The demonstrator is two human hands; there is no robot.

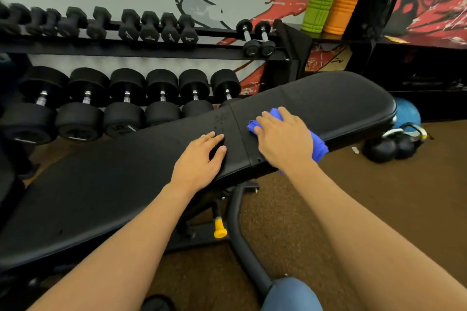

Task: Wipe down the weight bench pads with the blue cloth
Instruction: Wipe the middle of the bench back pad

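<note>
A black weight bench runs across the view, with a long back pad (101, 179) on the left and a shorter seat pad (328, 101) on the right, split by a seam. Small droplets dot the back pad close to that seam. My right hand (283, 139) lies flat on the blue cloth (319, 148), pressing it onto the seat pad just right of the seam. The cloth shows past my fingertips and hangs over the pad's near edge. My left hand (202, 159) rests palm down with straight fingers on the back pad, beside the seam.
A dumbbell rack (141, 45) with several black dumbbells stands right behind the bench. Green (321, 0) and orange (345, 2) foam rollers stand on a shelf at the back right. Kettlebells (394, 146) and a blue ball (409, 116) lie on the brown floor. A yellow adjustment knob (220, 230) sits under the bench.
</note>
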